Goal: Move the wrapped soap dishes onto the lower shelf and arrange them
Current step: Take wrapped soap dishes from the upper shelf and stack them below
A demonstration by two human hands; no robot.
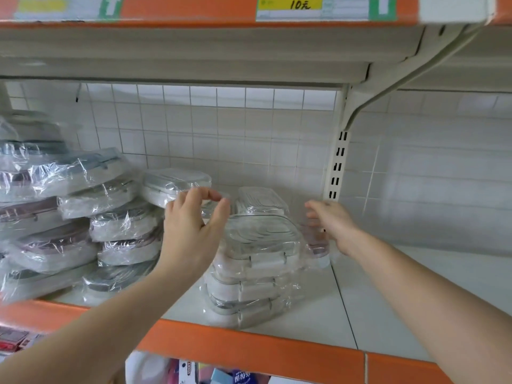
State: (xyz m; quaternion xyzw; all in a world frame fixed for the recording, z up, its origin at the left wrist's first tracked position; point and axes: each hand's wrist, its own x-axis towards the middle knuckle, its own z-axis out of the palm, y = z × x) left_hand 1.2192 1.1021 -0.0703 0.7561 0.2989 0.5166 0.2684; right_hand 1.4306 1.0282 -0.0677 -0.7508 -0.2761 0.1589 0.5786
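Observation:
A stack of plastic-wrapped white soap dishes stands near the front of the white shelf. My left hand hovers just left of the stack's top, fingers loosely spread, holding nothing. My right hand reaches in at the stack's right side, close to a pinkish wrapped dish behind it; the hand is blurred and its fingers look relaxed. Further wrapped dishes lie behind my left hand, and several more are piled at the left.
An orange strip edges the shelf front. A white slotted upright and bracket stand at the back right before the tiled wall. The shelf above carries price tags. Colourful packages sit on the level below.

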